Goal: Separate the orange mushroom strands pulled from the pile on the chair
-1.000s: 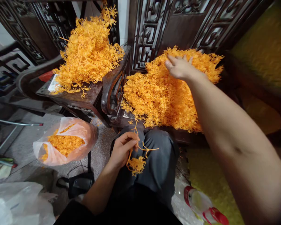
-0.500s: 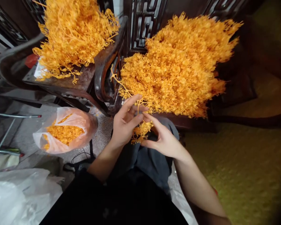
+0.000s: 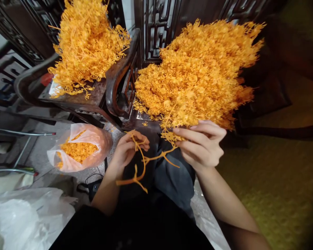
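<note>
Two hands (left, right), orange sprig pinched between fingers

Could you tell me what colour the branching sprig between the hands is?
Orange: the sprig, seen in the head view.

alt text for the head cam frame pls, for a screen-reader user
Seen from above, a person's left hand and right hand hold a branching orange sprig over their lap. Two large orange heaps lie on dark carved chairs ahead, and a plastic bag of orange bits sits on the floor at left.
</note>
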Demonstrator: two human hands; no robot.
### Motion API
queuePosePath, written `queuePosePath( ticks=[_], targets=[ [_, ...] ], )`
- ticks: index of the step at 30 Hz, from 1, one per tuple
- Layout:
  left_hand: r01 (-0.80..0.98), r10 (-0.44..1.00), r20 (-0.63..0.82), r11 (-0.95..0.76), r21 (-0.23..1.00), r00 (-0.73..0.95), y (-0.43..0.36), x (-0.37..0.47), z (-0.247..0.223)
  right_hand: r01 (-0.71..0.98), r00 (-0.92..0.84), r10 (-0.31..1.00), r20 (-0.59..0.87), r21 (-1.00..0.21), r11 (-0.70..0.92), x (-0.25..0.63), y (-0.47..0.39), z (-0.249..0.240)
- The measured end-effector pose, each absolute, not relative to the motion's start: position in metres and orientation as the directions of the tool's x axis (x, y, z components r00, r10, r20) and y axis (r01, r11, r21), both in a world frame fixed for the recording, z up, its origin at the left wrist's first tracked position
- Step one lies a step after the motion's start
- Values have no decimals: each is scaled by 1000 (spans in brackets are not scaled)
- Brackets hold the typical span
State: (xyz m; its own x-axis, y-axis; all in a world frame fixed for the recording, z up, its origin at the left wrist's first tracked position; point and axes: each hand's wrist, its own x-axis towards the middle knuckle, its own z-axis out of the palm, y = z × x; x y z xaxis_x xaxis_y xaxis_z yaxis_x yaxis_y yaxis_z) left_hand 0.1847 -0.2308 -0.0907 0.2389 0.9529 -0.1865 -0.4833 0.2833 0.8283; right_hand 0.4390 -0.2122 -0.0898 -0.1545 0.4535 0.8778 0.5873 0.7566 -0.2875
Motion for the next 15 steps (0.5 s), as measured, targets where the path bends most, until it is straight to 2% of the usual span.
queuePosePath(
  ticks=[4,7,9,11,13,15],
  targets=[
    [-427,873,-185,394,814,452,-217,196,-85,486,-247,405,880,-249,838,439,-218,-106],
    [-216,758,-213,423,880,617,-216,212,-83,402,-368,455,811,-302,864,438,-219,-113],
    [-132,727,-259,434,891,636,-218,221,-84,373,-408,502,763,-362,854,436,-220,-114],
    [-126,770,-311,449,884,557,-219,227,-87,413,-310,579,754,-442,797,432,-224,-114],
    [-140,815,-334,444,885,473,-219,230,-91,446,-67,681,730,-588,674,426,-229,-115],
    [-154,848,-318,414,897,425,-217,233,-95,396,104,802,589,-764,509,418,-234,-116]
  ],
)
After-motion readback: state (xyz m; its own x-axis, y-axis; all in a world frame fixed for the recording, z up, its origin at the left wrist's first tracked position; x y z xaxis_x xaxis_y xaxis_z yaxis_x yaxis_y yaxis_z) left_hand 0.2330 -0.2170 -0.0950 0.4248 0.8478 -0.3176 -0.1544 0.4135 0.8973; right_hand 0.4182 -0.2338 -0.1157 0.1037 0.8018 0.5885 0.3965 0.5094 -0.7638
